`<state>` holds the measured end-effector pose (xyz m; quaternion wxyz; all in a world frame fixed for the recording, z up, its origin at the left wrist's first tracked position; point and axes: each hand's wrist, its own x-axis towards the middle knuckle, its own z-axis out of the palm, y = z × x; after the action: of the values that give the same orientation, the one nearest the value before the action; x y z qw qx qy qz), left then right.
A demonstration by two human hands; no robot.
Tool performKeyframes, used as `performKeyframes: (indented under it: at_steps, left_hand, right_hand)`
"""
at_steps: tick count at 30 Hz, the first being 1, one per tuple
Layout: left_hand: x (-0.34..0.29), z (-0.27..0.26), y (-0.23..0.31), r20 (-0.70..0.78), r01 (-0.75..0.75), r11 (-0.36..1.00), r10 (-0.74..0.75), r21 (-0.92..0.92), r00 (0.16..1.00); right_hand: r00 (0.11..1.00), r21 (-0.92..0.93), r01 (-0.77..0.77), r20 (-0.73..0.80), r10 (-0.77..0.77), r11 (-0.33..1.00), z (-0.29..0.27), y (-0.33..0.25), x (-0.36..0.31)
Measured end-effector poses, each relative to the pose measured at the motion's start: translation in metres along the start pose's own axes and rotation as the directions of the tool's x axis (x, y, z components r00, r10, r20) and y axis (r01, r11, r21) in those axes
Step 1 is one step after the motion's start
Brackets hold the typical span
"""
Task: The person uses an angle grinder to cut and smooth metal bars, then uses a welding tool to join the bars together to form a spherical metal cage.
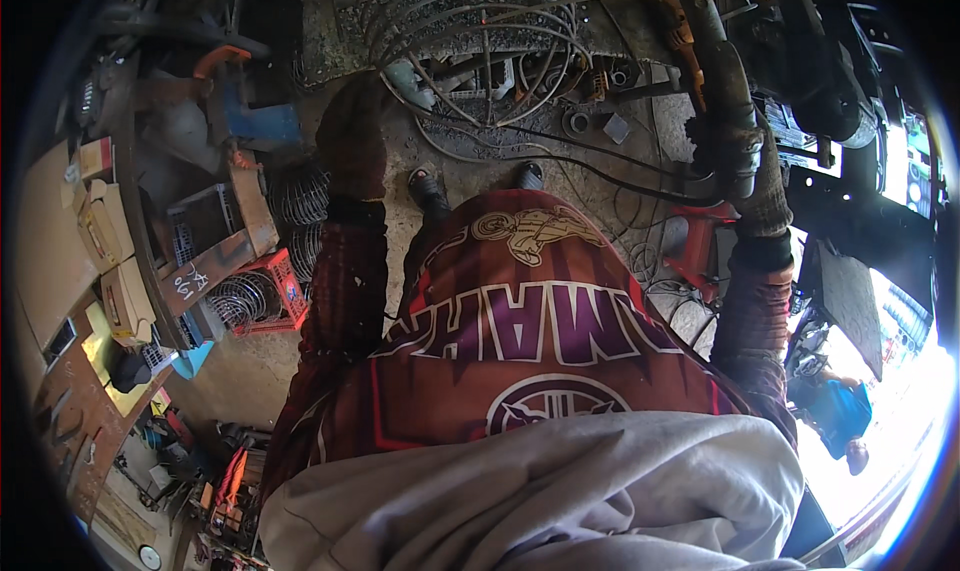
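A round cage of bent metal wire rings stands at the top middle, its near rim reaching toward me. My left hand, in a dark work glove, is closed at the cage's left side, on its wire. My right hand, in a greyish glove, is raised beside a thick metal cylinder on a machine arm. The cylinder and shadow hide most of its fingers, so its grip does not show.
Dark cables cross the floor before my feet. Coiled wire rings sit by a red crate on the left, near cardboard boxes. A red metal stand is at right. Beyond it, a person in blue is in bright light.
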<state>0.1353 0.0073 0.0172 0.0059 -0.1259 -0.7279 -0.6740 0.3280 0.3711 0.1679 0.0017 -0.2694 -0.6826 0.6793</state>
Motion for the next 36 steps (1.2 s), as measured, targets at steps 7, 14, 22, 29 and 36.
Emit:
performKeyframes:
  at_steps: [7,14,22,29,36]
  left_hand:
    - [0.004,0.0,-0.004,0.029,0.0,0.993,-0.003,0.114,1.0]
    - [0.0,0.001,0.008,0.003,0.062,0.989,-0.063,0.136,0.998]
    - [0.003,-0.001,0.003,0.036,0.013,0.968,-0.023,0.252,0.999]
    - [0.003,0.005,0.015,-0.05,0.206,0.975,-0.211,-0.089,0.976]
    - [0.007,-0.01,-0.003,0.131,-0.28,0.817,0.248,0.504,0.96]
  right_hand:
    - [0.992,-0.187,0.055,-0.103,-0.076,0.981,-0.05,0.059,0.02]
    - [0.856,-0.682,0.363,-0.025,-0.516,0.635,0.004,0.013,-0.006]
    - [0.993,-0.208,-0.11,-0.075,0.096,0.972,0.018,-0.013,-0.021]
    - [0.801,-0.812,0.33,-0.03,-0.598,0.482,0.018,0.01,-0.012]
    - [0.981,-0.261,-0.169,-0.141,0.136,0.95,0.03,-0.013,-0.024]
